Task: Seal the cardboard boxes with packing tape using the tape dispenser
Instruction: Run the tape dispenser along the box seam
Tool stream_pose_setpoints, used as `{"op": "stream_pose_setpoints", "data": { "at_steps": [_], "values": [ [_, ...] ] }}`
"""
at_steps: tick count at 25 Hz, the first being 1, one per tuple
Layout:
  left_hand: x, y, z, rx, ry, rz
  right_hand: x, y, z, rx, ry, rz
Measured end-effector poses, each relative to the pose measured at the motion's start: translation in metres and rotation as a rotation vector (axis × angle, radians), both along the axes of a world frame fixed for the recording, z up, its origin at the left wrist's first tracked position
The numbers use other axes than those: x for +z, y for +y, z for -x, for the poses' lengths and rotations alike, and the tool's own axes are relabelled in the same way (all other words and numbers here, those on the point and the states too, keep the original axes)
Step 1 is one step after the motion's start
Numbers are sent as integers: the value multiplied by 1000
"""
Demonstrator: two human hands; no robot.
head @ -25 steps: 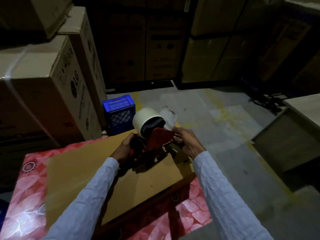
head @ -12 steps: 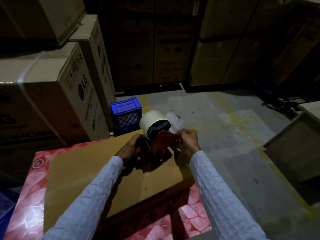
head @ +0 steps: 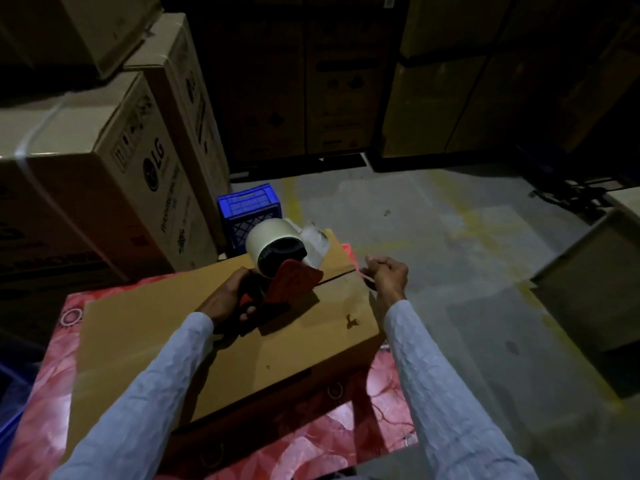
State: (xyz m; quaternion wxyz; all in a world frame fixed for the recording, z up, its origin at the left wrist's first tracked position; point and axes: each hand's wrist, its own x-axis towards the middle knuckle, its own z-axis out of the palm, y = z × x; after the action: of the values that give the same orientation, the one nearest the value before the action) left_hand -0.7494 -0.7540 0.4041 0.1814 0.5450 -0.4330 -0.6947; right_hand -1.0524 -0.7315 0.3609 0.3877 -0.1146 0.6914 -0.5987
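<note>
A flat brown cardboard box [head: 194, 341] lies on a red patterned surface [head: 311, 445]. A red tape dispenser [head: 294, 284] with a pale roll of tape [head: 270, 237] stands on the box near its centre seam. My left hand [head: 228, 299] grips the dispenser's handle. My right hand [head: 388, 275] is at the box's far right corner, its fingers pinching the clear tape's end, which stretches from the dispenser over the box's edge. A loose crumpled bit of clear tape [head: 317, 242] sticks up behind the roll.
Large stacked cardboard cartons [head: 104, 174] rise at the left. A blue plastic crate [head: 249, 213] stands on the floor beyond the box. More cartons line the dark back wall. Grey concrete floor [head: 433, 244] with yellow marks lies to the right, and another box [head: 595, 278] sits at far right.
My right hand has moved away from the dispenser to the box's right corner, drawing the tape end with it. The dispenser has come down onto the box's seam.
</note>
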Motion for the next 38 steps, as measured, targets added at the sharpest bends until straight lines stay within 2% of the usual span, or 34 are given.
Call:
{"op": "stream_pose_setpoints", "data": {
  "at_steps": [6, 12, 20, 27, 32, 38],
  "values": [
    [13, 4, 1, -172, -59, 266, -10, -12, -1, 32, 167, -112],
    [-1, 1, -1, -202, -53, 238, -10, -10, -1, -11, 270, -153],
    [-10, -3, -4, -198, -35, 206, -31, -15, 1, -29, 266, -127],
    [-13, -5, -5, -200, -58, 219, -18, -16, 1, 1, 314, -248],
    [-14, -5, -4, -196, -5, 169, -11, -18, 0, -3, 283, -333],
    [-11, -3, -3, -188, -44, 165, -3, -11, -1, -8, 78, -395]
  ]
}}
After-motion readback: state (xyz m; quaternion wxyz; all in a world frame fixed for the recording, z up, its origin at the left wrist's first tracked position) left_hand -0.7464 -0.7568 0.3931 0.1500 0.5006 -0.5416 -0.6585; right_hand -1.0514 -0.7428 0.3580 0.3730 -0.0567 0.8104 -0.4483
